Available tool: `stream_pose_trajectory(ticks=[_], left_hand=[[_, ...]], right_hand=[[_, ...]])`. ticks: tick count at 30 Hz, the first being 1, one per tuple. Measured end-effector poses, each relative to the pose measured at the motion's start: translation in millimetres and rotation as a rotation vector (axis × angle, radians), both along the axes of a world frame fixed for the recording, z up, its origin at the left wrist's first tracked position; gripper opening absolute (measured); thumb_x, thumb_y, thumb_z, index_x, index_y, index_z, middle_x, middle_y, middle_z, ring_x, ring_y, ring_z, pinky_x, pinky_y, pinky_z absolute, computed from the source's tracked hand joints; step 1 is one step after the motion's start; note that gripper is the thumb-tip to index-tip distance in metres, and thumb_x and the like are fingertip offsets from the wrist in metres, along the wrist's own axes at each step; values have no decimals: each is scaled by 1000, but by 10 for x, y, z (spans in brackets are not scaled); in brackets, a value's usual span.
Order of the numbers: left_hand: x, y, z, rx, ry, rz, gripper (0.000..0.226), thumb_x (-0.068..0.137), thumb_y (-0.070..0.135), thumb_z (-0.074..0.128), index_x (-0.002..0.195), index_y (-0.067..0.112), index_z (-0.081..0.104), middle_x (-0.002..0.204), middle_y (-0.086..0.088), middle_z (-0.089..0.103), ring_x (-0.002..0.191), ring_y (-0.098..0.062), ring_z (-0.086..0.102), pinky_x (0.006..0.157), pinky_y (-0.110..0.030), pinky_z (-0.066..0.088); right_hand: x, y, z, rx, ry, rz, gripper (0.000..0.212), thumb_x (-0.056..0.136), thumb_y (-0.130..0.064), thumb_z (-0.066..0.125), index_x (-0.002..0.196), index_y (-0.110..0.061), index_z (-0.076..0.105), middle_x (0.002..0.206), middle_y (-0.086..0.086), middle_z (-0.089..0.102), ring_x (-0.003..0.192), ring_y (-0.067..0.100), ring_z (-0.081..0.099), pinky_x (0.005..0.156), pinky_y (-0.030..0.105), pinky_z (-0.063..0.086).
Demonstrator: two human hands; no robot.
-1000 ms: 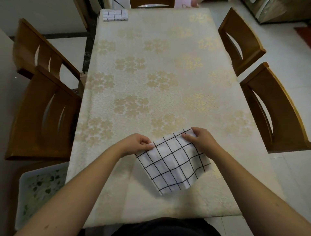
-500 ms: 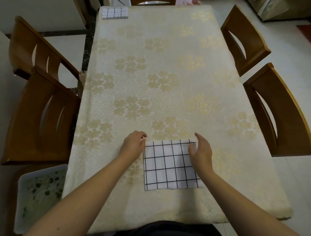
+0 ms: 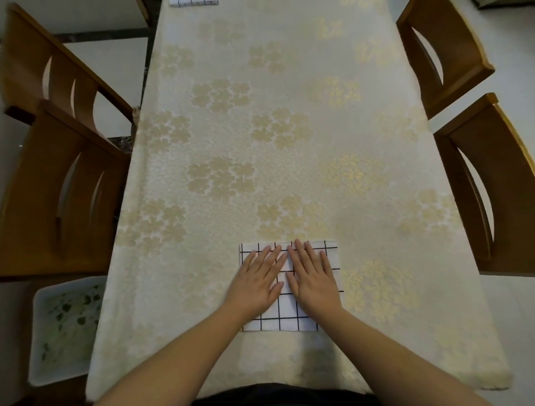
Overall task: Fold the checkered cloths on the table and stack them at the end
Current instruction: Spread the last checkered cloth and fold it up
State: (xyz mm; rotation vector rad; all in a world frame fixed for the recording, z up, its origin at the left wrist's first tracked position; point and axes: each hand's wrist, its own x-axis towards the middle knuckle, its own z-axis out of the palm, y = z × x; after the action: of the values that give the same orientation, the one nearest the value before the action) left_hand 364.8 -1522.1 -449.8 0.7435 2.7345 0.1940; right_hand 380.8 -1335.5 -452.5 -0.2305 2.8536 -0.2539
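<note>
Left hand: the left hand [image 3: 258, 282] lay palm down on the checkered cloth [image 3: 290, 324], fingers straight and slightly spread.
Right hand: the right hand [image 3: 312, 278] lay flat beside it, fingers straight, nearly touching the left.
Cloth: folded, near the table [image 3: 289, 130] front edge.
Far end: another folded cloth [image 3: 193, 2] at the far left corner.

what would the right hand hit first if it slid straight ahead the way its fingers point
The right hand lies flat on the checkered cloth, fingers pointing up the table. Past the cloth's far edge the way looks free: only bare floral tablecloth, as far as the view shows.
</note>
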Motion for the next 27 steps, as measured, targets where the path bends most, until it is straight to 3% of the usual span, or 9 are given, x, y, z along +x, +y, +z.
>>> stream_pose_trajectory(ticks=[5,11,13,14,17,20,23,27], left_hand=[[-53,-211,50,-47,-4,16,69,95,64,30,155,35,10,164,-2,4,151,-23,2,119,-45,6],[-164,-564,114,-63,-24,79,63,100,57,19,155,33,1,163,7,-6,150,-14,-6,120,-40,0],[-232,-586,128,-15,-18,87,56,102,51,20,155,33,15,163,8,6,150,-13,4,119,-39,6],[-274,-572,152,38,-12,107,52,102,48,25,151,30,31,160,5,21,147,-16,18,117,-40,15],[-438,-490,222,219,97,172,34,95,31,49,121,17,65,128,-4,62,118,-27,56,98,-44,44],[-622,-326,375,211,17,272,28,91,24,64,119,16,65,118,-2,63,109,-25,57,93,-40,40],[-815,-198,462,92,-119,324,30,91,31,64,119,23,60,121,2,55,113,-21,51,95,-36,36],[-965,-135,522,12,-234,359,17,89,33,65,105,25,62,112,2,52,109,-20,50,95,-36,38]], right_hand=[[-23,230,31,20,6,-31,68,97,-60,26,156,-27,16,164,0,10,151,18,6,120,47,10],[-142,718,43,37,-21,-77,63,99,-58,14,156,-31,9,164,-5,2,150,14,-6,119,44,-3],[-200,796,54,6,16,-61,58,101,-52,20,154,-30,21,163,-3,14,150,16,4,119,43,1],[-234,810,67,-20,53,-61,54,101,-47,25,151,-28,30,160,0,25,148,19,13,118,43,5],[-391,788,146,-78,199,-78,33,98,-31,44,127,-21,58,135,7,54,129,27,41,110,44,22],[-621,757,259,-72,141,-119,25,86,-30,68,109,-20,65,118,6,59,115,31,49,101,40,23],[-822,739,374,6,-40,-122,26,87,-42,65,106,-26,65,119,1,53,117,26,43,99,37,19],[-929,707,495,29,-128,-70,24,91,-44,60,104,-24,62,115,1,57,112,25,46,95,37,30]])
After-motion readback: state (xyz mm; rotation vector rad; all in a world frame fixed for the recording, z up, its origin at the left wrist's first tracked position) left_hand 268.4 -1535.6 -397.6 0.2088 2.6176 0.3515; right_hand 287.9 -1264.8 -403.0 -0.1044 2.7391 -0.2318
